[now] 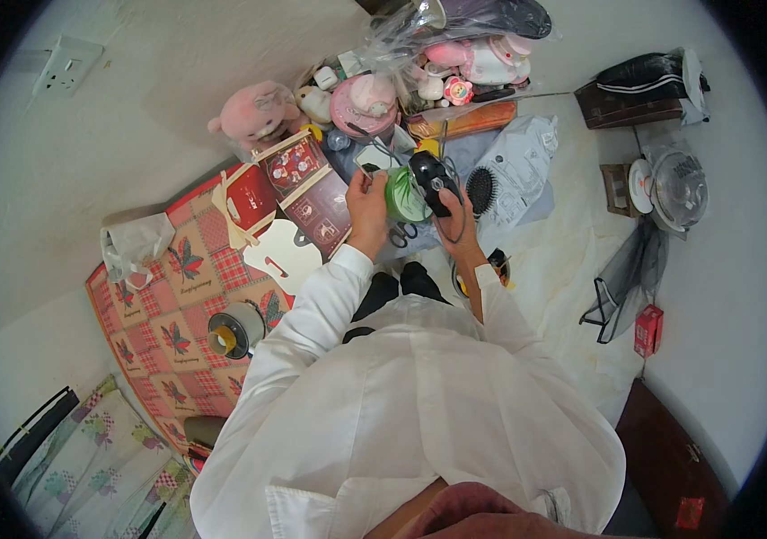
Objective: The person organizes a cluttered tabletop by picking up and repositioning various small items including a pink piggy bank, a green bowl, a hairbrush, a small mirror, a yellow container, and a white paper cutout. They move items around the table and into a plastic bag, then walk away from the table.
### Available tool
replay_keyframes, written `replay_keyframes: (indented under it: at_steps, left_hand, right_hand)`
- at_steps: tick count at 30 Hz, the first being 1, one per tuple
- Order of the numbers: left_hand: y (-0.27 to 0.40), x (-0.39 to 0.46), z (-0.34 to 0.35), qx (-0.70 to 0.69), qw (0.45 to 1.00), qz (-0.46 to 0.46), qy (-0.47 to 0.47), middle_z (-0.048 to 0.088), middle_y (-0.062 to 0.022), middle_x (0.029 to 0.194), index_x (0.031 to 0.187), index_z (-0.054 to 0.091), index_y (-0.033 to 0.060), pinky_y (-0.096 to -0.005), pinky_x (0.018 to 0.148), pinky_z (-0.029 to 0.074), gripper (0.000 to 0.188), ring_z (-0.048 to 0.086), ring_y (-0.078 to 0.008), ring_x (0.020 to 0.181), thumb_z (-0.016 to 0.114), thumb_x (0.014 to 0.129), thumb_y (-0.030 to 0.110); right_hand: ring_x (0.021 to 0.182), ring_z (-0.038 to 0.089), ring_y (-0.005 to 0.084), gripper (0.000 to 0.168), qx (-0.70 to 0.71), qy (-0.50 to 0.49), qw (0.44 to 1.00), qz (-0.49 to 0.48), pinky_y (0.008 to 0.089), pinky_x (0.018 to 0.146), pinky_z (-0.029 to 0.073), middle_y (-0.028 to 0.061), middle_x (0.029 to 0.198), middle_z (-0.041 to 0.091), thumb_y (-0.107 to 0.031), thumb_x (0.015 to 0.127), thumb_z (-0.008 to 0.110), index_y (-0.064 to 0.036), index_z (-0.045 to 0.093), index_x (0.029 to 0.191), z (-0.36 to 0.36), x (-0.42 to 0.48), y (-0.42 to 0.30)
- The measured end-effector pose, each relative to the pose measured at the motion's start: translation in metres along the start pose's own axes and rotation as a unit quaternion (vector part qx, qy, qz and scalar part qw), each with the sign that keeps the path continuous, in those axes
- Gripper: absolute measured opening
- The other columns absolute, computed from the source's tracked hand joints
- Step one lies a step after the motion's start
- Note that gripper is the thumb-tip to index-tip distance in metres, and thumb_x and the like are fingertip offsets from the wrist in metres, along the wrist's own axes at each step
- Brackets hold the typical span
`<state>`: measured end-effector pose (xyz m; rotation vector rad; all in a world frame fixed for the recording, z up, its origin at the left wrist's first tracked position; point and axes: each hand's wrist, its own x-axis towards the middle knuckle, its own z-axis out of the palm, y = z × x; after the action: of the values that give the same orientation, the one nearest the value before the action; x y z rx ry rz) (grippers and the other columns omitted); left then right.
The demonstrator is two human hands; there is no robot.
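My right hand (456,226) is closed around a glossy black corded device (432,180), whose grey cable loops down past the fingers. The kind of device cannot be told. My left hand (367,209) has its thumb and fingertips together at the end of a thin dark cord, beside a green round container (405,195); whether it grips the cord is unclear. That container sits between the two hands. Below it lie dark-handled scissors (402,234). A black hairbrush (481,191) rests just right of my right hand, next to a white printed plastic bag (519,168).
Left of the hands are decorated boxes (316,212), a white card cutout (282,255) and a tape roll (222,340) on a metal canister (249,323). Behind stand a pink plush toy (259,113), a pink round box (356,118) and an orange pouch (464,121).
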<state>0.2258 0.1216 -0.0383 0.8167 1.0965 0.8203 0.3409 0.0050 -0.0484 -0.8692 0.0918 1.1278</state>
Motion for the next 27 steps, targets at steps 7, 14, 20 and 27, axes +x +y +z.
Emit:
replay_keyframes:
  at_steps: [7,14,20,27]
  left_hand:
    - [-0.007,0.011,-0.004,0.202,0.969,0.139,0.008,0.063,-0.0055,0.096,0.116,0.059,-0.0003,-0.0279,0.076,0.047,0.025,0.057,-0.0144,0.086,0.059,0.093,0.009]
    - [-0.03,0.021,0.006,0.301,0.914,0.267,0.054,0.059,-0.0186,0.101,0.107,0.059,-0.0008,-0.0402,0.084,0.046,0.018,0.057,-0.0345,0.092,0.052,0.092,0.007]
    - [-0.044,0.02,0.018,0.288,0.917,0.262,0.087,0.059,-0.0164,0.103,0.109,0.058,-0.0006,-0.0372,0.088,0.045,0.019,0.058,-0.0304,0.095,0.053,0.093,0.009]
    - [-0.071,0.028,0.025,0.212,0.942,0.226,0.128,0.059,-0.0186,0.105,0.11,0.056,-0.0006,-0.0394,0.089,0.044,0.022,0.056,-0.0329,0.096,0.05,0.096,0.014]
  right_hand:
    - [0.102,0.059,0.0163,0.054,-0.001,-0.02,1.0,0.023,0.0326,0.087,0.049,0.007,0.117,0.06,-0.018,0.084,0.072,-0.006,0.05,0.132,-0.024,0.018,0.019]
    - [0.098,0.061,0.0146,0.048,-0.007,0.021,0.999,0.034,0.0314,0.083,0.05,0.0036,0.113,0.063,-0.011,0.085,0.073,-0.007,0.053,0.129,-0.014,0.023,0.031]
    - [0.097,0.062,0.0146,0.048,-0.049,0.035,0.998,-0.009,0.0276,0.083,0.049,0.0036,0.111,0.064,-0.009,0.083,0.075,-0.004,0.055,0.127,-0.027,0.034,0.042]
    - [0.095,0.06,0.0116,0.049,-0.203,0.003,0.977,-0.064,0.0253,0.084,0.048,0.0054,0.11,0.065,-0.014,0.081,0.077,0.001,0.057,0.124,-0.04,0.055,0.041]
